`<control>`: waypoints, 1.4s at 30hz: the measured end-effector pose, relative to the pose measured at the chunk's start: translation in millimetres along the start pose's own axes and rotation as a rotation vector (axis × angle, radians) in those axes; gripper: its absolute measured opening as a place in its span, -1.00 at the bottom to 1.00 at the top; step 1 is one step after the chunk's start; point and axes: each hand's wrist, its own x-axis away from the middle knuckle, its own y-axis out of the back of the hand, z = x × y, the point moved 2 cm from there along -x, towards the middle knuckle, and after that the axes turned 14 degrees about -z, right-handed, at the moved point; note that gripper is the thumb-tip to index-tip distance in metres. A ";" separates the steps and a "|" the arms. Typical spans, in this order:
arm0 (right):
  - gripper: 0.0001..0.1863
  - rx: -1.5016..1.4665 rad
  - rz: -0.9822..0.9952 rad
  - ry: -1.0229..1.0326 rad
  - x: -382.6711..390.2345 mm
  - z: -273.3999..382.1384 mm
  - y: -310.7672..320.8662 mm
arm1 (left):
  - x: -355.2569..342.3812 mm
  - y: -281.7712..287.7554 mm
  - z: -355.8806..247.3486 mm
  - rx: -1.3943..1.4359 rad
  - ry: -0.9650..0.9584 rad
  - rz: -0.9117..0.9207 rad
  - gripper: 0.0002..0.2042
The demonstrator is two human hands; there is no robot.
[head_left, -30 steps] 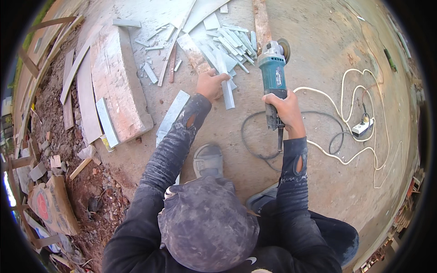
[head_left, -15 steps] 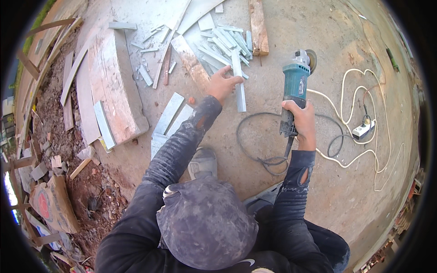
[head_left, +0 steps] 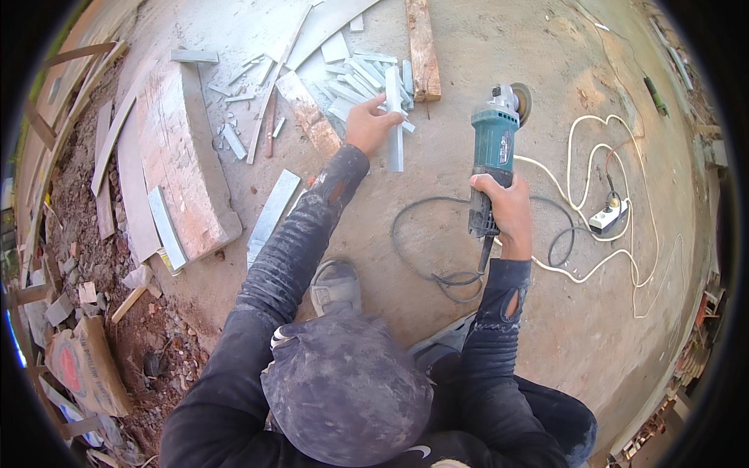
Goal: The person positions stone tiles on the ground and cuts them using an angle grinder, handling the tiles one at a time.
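Observation:
My left hand (head_left: 373, 126) pinches a long pale grey tile strip (head_left: 395, 152) between thumb and fingers. The strip points away from me, beside a heap of similar cut strips (head_left: 360, 78) on the concrete. In my right hand (head_left: 505, 207) is a teal and black angle grinder (head_left: 493, 144), gripped round its dark rear body. Its round disc (head_left: 521, 103) faces up and to the right, apart from the strip. Whether the disc spins cannot be told. Another pale tile piece (head_left: 273, 212) lies by my left forearm, which partly covers what is beside it.
A black cord (head_left: 402, 207) loops below the grinder. A cream extension cable (head_left: 573, 175) winds to a white socket block (head_left: 607, 217) at right. Wooden beams (head_left: 422, 54) lie ahead; a large pale block (head_left: 183, 156) and rubble (head_left: 152, 327) are at left.
My left hand has moved a little farther away from me with the strip, toward the heap. The grinder stays in my right hand, and the whole view has shifted slightly.

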 end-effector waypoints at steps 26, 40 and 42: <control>-0.41 0.343 0.302 0.270 22.8 -10.2 -141.6 | 19.6 85.7 68.0 0.100 0.174 -0.351 -0.61; -0.36 0.347 0.410 0.238 25.0 1.9 -216.0 | 16.3 129.1 137.4 -0.121 -0.180 -0.331 -0.85; -0.35 0.368 0.419 0.206 20.4 -0.1 -218.1 | 17.3 120.9 137.5 -0.034 -0.126 -0.292 -0.86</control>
